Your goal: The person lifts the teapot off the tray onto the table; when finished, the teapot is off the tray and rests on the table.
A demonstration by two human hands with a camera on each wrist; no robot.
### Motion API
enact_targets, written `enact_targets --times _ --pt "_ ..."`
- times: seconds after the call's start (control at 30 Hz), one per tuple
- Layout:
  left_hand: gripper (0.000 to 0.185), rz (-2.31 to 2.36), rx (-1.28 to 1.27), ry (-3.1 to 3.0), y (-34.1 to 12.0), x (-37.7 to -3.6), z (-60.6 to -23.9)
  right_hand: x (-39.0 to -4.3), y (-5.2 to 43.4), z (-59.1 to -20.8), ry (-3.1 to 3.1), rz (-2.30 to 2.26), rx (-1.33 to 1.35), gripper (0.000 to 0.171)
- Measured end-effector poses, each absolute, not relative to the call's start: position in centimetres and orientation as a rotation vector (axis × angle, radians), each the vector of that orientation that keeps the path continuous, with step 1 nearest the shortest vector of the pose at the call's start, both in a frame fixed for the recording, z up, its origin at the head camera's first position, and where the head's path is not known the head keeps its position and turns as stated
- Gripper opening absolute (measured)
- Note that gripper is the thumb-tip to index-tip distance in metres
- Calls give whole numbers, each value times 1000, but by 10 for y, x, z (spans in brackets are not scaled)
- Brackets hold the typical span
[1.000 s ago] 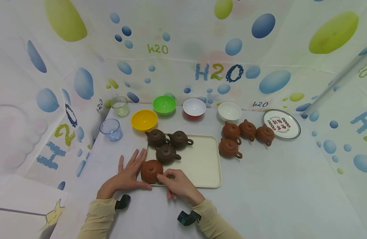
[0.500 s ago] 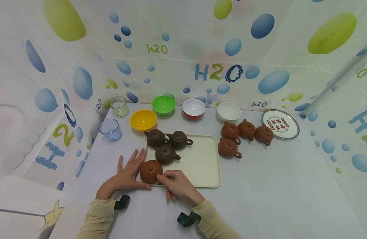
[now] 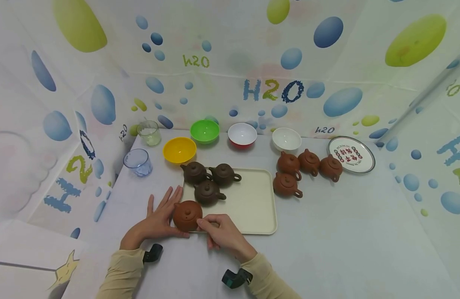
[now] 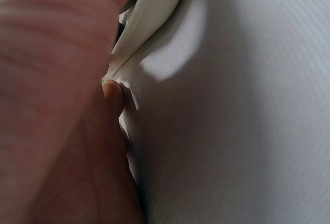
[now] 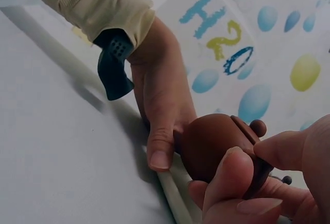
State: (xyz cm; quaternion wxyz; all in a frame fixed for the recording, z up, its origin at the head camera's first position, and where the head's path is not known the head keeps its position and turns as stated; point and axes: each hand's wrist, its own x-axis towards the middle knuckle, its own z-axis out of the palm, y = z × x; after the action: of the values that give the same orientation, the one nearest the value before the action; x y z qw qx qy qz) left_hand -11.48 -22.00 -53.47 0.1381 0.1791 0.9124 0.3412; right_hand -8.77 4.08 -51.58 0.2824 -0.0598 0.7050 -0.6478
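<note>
A reddish-brown clay teapot (image 3: 187,216) is at the near left corner of the cream tray (image 3: 252,207). My right hand (image 3: 224,234) pinches its handle between thumb and fingers; in the right wrist view the fingers (image 5: 234,175) cover most of that handle. Beside the teapot's left side, my left hand (image 3: 158,220) lies along the tray's corner with fingers spread and thumb extended along the near rim. Just behind are several dark brown teapots (image 3: 208,192) grouped on the tray's left part. The left wrist view is mostly filled by palm and white cloth.
Several more reddish-brown teapots (image 3: 286,185) stand right of the tray, by an oval plate (image 3: 351,154). Along the back are yellow (image 3: 179,150), green (image 3: 205,131), red-and-white (image 3: 242,136) and white bowls (image 3: 286,140). Two glasses, one blue (image 3: 138,162) and one greenish (image 3: 149,133), stand at left.
The reddish-brown teapot has shifted slightly left, toward my left hand, with my right hand still pinching its handle. My left hand and the other teapots have kept their places.
</note>
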Motion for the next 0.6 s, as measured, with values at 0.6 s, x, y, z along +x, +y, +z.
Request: enact_targets --times 0.6 --pt "136 860 517 2667 -224 -120 -550 -70 71 -507 1876 -1741 -197 47"
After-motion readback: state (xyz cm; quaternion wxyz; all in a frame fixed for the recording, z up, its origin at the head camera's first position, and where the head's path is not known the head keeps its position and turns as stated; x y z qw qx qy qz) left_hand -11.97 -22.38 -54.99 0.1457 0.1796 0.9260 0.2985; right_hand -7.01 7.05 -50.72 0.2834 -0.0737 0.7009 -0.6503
